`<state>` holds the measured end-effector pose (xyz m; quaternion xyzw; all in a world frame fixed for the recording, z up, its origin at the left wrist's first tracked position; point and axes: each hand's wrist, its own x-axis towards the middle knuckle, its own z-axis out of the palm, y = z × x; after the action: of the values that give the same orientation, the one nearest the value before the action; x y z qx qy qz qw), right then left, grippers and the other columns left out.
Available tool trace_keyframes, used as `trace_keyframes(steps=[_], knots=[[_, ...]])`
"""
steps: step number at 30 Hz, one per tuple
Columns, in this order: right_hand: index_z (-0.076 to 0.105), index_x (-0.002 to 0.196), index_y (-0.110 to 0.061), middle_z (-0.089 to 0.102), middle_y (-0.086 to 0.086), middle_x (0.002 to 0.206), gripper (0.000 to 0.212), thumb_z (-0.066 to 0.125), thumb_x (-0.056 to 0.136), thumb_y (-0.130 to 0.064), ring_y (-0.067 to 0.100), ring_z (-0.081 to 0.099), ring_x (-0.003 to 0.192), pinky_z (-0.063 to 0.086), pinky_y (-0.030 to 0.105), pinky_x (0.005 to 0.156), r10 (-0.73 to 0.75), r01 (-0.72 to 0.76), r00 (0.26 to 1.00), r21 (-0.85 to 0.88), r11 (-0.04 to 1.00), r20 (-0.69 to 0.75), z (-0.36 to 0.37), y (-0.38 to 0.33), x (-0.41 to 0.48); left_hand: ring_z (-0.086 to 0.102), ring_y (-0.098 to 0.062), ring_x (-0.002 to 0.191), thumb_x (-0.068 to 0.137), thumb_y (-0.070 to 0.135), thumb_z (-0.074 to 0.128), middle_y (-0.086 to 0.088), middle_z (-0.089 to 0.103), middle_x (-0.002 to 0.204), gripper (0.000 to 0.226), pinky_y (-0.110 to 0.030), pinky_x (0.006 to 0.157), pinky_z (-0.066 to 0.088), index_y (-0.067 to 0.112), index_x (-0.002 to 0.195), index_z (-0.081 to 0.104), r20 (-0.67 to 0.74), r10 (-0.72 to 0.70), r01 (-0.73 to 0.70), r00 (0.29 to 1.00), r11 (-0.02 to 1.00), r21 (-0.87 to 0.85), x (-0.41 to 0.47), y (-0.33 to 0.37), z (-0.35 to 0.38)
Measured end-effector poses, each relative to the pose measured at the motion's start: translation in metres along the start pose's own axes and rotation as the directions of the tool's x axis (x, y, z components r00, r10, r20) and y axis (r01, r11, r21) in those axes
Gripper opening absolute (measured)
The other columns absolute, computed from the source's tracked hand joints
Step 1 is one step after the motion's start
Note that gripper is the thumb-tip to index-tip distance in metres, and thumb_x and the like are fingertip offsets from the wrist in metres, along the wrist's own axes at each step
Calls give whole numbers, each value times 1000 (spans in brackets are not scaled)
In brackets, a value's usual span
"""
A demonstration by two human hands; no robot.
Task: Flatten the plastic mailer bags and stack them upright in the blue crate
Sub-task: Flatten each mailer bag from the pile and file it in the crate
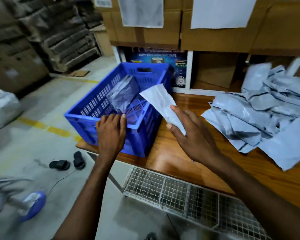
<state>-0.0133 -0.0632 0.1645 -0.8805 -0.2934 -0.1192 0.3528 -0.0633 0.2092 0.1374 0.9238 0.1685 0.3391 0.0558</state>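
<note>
The blue crate (100, 103) stands at the left end of the table (171, 153), its near corner reaching the table's left edge. Inside it, a few grey bags (123, 96) lean upright against the left wall. The left hand (111, 130) rests on the crate's near rim with the thumb raised. Blur hides whether its grip closes on the rim. The right hand (190, 134) is over the table just right of the crate, its grip pinching one mailer bag (160, 101) between thumb and fingers. The bag's free end points up over the crate's right wall. A loose pile of bags (267, 115) covers the table's right side. Cardboard boxes (145, 32) are stacked behind the table.
</note>
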Motion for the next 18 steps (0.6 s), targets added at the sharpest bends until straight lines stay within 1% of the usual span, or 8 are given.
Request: trace_keyframes(steps=[2, 5, 7, 9, 11, 13, 15, 18], knots=[[36, 154, -37, 49, -5, 138, 57, 50, 101, -53, 16, 49, 124, 45, 35, 97, -38, 40, 998, 48, 998, -40, 6, -23, 29, 58, -34, 86, 110, 44, 33, -5, 66, 82, 51, -46, 79, 42, 15, 85, 67, 26, 47, -47, 999, 999, -10, 7, -13, -2], [34, 155, -37, 46, 0, 140, 58, 48, 101, -54, 19, 51, 124, 42, 30, 98, -39, 46, 997, 111, 993, -62, 18, -57, 81, 57, -32, 84, 108, 44, 37, -5, 63, 80, 47, -44, 73, 41, 16, 82, 64, 56, 1, 5, 998, 995, -104, 35, -39, -6], [31, 155, -38, 44, 2, 140, 58, 47, 102, -54, 22, 52, 123, 41, 31, 98, -23, 30, 999, 166, 986, -43, 31, -78, 116, 58, -33, 92, 105, 39, 43, -9, 68, 92, 39, -45, 80, 45, 13, 96, 70, 96, -5, 21, 995, 986, -163, 58, -67, -3], [28, 155, -38, 40, 5, 144, 58, 46, 102, -54, 26, 50, 127, 42, 37, 104, 10, -8, 1000, 226, 974, -7, 53, -96, 153, 59, -37, 103, 101, 33, 44, -12, 71, 108, 39, -46, 90, 45, 11, 116, 73, 171, 22, 0, 985, 992, -125, 85, -98, 0], [24, 156, -37, 33, 11, 153, 59, 45, 103, -51, 32, 44, 136, 37, 43, 109, 123, -141, 989, 318, 937, 76, 83, -106, 191, 59, -42, 114, 96, 29, 43, -16, 69, 122, 47, -48, 96, 45, 7, 130, 68, 230, 16, -1, 973, 998, -65, 108, -124, 6], [20, 158, -36, 25, 17, 159, 61, 44, 104, -48, 38, 40, 139, 35, 45, 111, 318, -371, 928, 388, 844, 195, 117, -109, 224, 53, -44, 126, 97, 32, 41, -22, 61, 138, 57, -51, 105, 42, 2, 144, 56, 300, -5, 14, 954, 999, -29, 120, -138, 14], [20, 159, -32, 22, 22, 158, 60, 43, 104, -44, 41, 39, 136, 37, 44, 109, 510, -579, 815, 402, 709, 275, 154, -104, 249, 39, -39, 144, 105, 39, 36, -21, 42, 157, 64, -49, 117, 33, 3, 157, 35, 408, -13, 4, 913, 1000, 22, 129, -146, 24], [18, 160, -25, 9, 22, 162, 60, 40, 107, -40, 42, 29, 143, 30, 45, 112, 660, -726, 687, 309, 614, 304, 199, -92, 270, 8, -28, 158, 109, 48, 35, -8, 8, 172, 73, -43, 126, 15, 11, 165, 7, 563, -20, -40, 826, 995, 94, 141, -153, 35]])
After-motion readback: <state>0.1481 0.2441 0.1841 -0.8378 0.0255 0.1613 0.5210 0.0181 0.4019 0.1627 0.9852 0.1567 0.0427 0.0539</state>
